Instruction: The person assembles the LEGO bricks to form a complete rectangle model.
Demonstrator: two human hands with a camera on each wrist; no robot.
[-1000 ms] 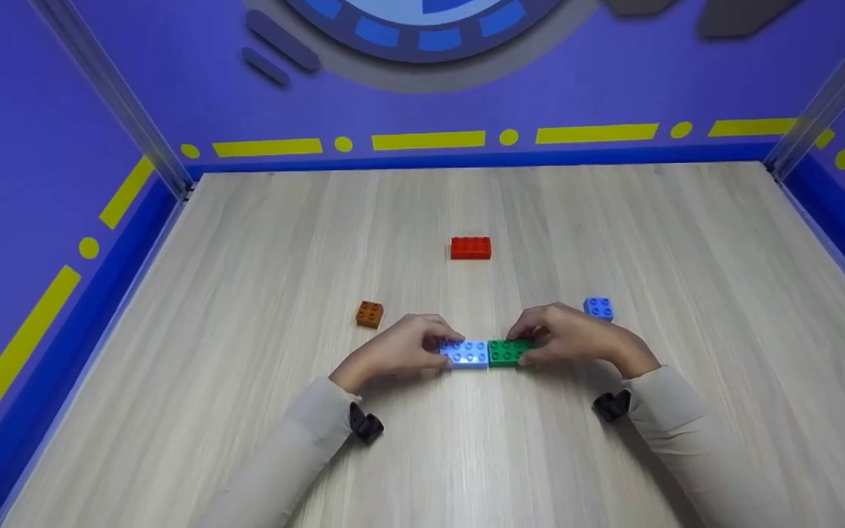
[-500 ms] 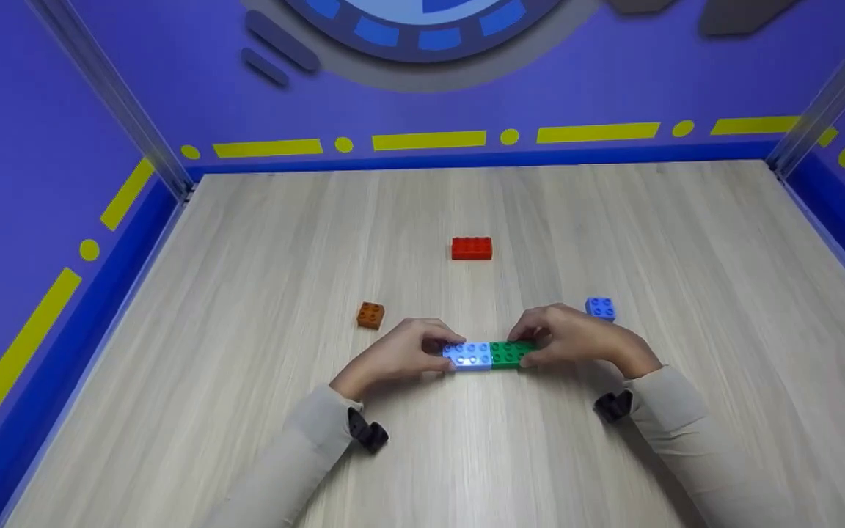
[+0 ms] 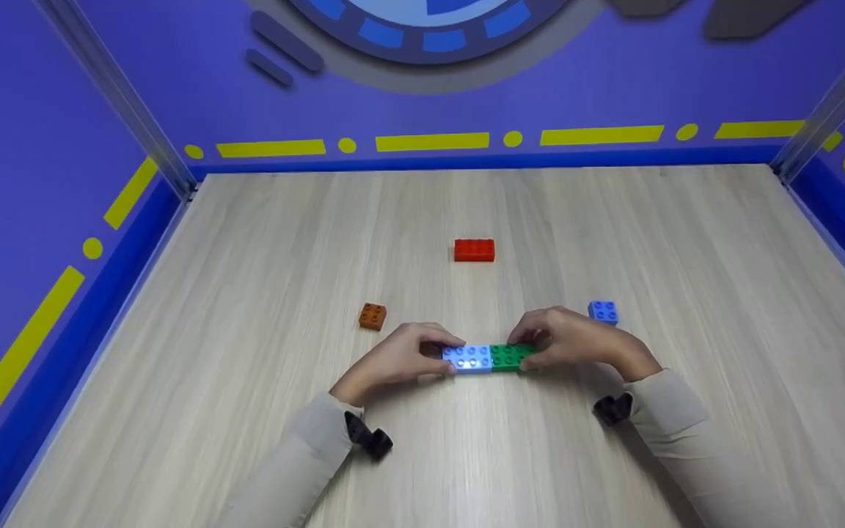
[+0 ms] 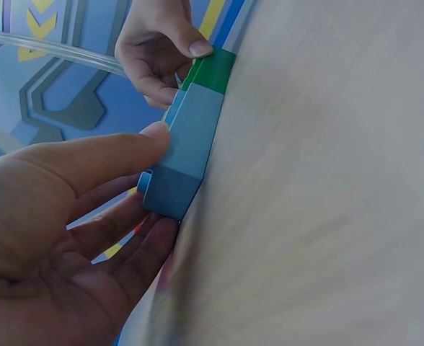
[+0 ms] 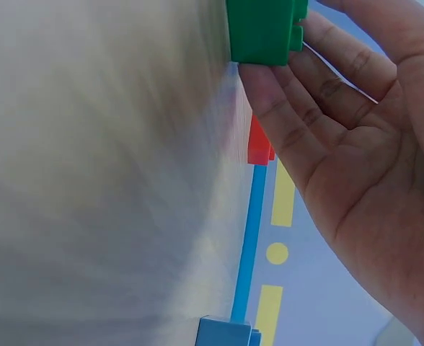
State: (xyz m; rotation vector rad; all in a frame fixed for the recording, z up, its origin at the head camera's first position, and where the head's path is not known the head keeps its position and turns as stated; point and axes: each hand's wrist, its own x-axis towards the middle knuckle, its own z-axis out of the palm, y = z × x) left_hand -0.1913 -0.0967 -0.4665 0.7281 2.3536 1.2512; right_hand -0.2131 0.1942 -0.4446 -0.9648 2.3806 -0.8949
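A light blue toy building brick (image 3: 472,358) and a green building brick (image 3: 505,357) lie end to end on the table, their short ends meeting and studs facing up. My left hand (image 3: 402,355) pinches the light blue brick at its left end, thumb on the near side and fingers on the far side. At the green brick's right end, my right hand (image 3: 568,339) pinches it the same way. The left wrist view shows the light blue brick (image 4: 187,137) in line with the green brick (image 4: 210,71). Fingers of the right hand (image 5: 327,122) touch the green brick's end in the right wrist view.
A red brick (image 3: 474,250) lies farther back near the middle. A small orange-brown brick (image 3: 372,316) sits left of the left hand, and a small blue brick (image 3: 603,312) just behind the right hand. Blue-purple panels (image 3: 422,110) wall the wooden table (image 3: 305,242) at back and sides.
Both hands keep their pinch on the two bricks, which stay end to end. Only a slight shift of the whole view shows.
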